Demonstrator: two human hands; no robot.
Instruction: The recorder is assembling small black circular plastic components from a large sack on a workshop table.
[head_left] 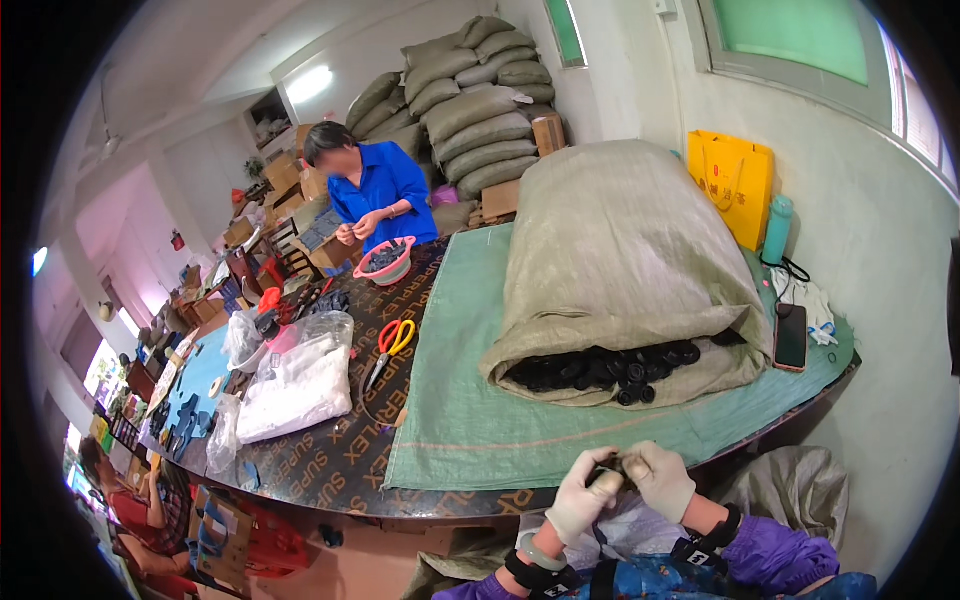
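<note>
Both my hands wear white gloves and meet just off the table's front edge. My left hand (pixel 582 496) is closed, its thumb and fingers pinching a small dark piece (pixel 606 467). Against the same piece, the fingertips of my right hand (pixel 657 481) are pressed together. The gloves cover most of the piece, so its exact kind does not show. Beyond my hands, a large woven sack (pixel 625 250) lies on its side with its mouth toward me. Many small black round parts (pixel 600 370), ring-like in shape, fill the mouth and spill at its lip.
A green woven sheet (pixel 450 400) covers the table under the sack. To the right are a phone (pixel 790 338), a teal bottle (pixel 777 230) and a yellow bag (pixel 730 185). Left lie yellow-and-red-handled scissors (pixel 388 350) and a white bundle (pixel 297 393). Across, a person in blue stands by a pink basin (pixel 386 262).
</note>
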